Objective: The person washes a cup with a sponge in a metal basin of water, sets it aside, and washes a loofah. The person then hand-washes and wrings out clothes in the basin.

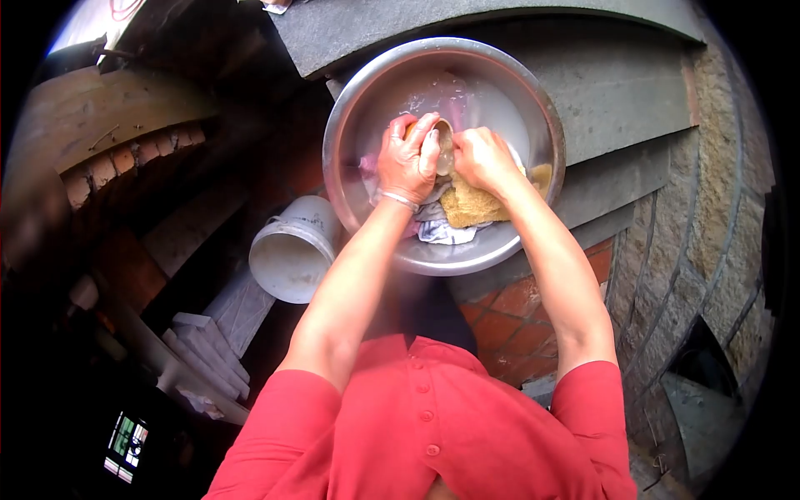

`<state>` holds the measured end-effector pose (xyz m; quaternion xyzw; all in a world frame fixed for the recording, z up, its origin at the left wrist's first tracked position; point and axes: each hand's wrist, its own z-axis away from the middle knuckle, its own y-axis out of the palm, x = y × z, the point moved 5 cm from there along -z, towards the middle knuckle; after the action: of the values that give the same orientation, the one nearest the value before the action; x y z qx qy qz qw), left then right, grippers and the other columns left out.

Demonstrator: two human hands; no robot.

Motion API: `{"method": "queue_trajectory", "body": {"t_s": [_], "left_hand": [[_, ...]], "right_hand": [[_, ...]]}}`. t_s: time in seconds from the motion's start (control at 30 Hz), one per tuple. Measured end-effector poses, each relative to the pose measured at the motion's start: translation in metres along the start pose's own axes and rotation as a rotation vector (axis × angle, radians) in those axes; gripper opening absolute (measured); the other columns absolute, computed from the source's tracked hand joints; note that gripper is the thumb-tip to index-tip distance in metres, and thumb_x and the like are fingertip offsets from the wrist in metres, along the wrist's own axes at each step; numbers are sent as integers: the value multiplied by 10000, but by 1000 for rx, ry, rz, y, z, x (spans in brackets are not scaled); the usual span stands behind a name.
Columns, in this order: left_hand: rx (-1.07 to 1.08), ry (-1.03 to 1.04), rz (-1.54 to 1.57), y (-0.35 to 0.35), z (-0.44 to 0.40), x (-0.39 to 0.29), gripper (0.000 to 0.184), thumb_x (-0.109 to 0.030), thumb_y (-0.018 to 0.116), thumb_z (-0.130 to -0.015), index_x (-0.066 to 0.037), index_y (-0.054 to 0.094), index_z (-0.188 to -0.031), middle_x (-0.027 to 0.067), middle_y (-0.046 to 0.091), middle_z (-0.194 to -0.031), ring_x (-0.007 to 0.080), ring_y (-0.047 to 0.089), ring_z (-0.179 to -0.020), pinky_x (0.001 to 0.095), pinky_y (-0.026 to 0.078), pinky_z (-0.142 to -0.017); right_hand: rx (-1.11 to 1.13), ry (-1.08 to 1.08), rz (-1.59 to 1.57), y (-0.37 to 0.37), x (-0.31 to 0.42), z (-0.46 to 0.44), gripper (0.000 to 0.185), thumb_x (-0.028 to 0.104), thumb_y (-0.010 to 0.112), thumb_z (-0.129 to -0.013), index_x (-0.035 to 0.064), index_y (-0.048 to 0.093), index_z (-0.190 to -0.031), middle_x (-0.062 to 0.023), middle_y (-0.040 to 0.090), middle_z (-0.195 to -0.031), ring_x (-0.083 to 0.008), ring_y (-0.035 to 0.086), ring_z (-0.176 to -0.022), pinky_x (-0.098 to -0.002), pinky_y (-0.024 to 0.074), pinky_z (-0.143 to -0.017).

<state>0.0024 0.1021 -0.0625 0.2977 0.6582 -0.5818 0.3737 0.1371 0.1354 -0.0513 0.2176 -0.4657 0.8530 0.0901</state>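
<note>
A wide metal basin (337, 146) holds cloudy water and wet cloths. Inside it, my left hand (408, 158) is wrapped round a small round cup-like item (445, 148), its rim facing my right hand. My right hand (483, 158) is closed beside that item, its fingertips at the rim; what they hold, if anything, is hidden. Below my right hand lies a yellow cloth (468, 206), partly under the wrist. A white cloth with dark marks (447, 232) rests near the basin's lower wall. Something pink (457, 108) shows in the water at the back.
A white bucket (287, 260) lies tilted at the basin's lower left. Grey stone steps (612, 100) rise behind and to the right, next to a stone wall (712, 167). Red tiles (517, 321) cover the floor below. Pale slabs (208, 354) are stacked at the left.
</note>
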Motion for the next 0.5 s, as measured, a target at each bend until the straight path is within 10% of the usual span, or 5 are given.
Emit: {"method": "queue_trajectory", "body": {"t_s": [0.13,0.33,0.4,0.43,0.5], "left_hand": [[2,-34,40,-1,1,3,247,-208,544,-890,-128,678,-1082,109,579,-1041,252,579,-981,322,464,-854],[-16,-128,209,-9,2,14,273,-200,496,-929,-75,652,-1116,120,595,-1075,236,587,-1014,311,442,-904],[-32,-128,244,-10,0,18,281,-206,487,-934,-69,648,-1119,120,602,-1067,239,587,-1020,307,439,-908],[-12,-172,232,-13,-3,20,301,-226,474,-946,-44,640,-1119,103,626,-1050,225,592,-1009,296,435,-909],[-8,-332,380,-9,-8,33,309,-239,466,-954,-42,642,-1114,90,639,-1037,207,597,-993,285,431,-909]], "right_hand": [[105,66,-159,-5,-9,9,186,96,525,-769,23,677,-847,-257,632,-889,-414,618,-895,-467,495,-796],[-333,206,-341,-4,-50,0,184,166,560,-804,5,646,-825,-222,645,-792,-378,643,-761,-427,499,-715],[-212,98,-593,7,-33,7,194,193,590,-810,5,637,-812,-187,642,-738,-290,644,-682,-371,490,-666],[-243,80,-676,2,-16,19,164,138,626,-830,-22,613,-796,-11,553,-629,-48,486,-639,-247,421,-577],[-284,90,-679,6,-10,29,98,93,618,-850,-5,621,-839,5,557,-653,-55,493,-632,-236,423,-579]]}}
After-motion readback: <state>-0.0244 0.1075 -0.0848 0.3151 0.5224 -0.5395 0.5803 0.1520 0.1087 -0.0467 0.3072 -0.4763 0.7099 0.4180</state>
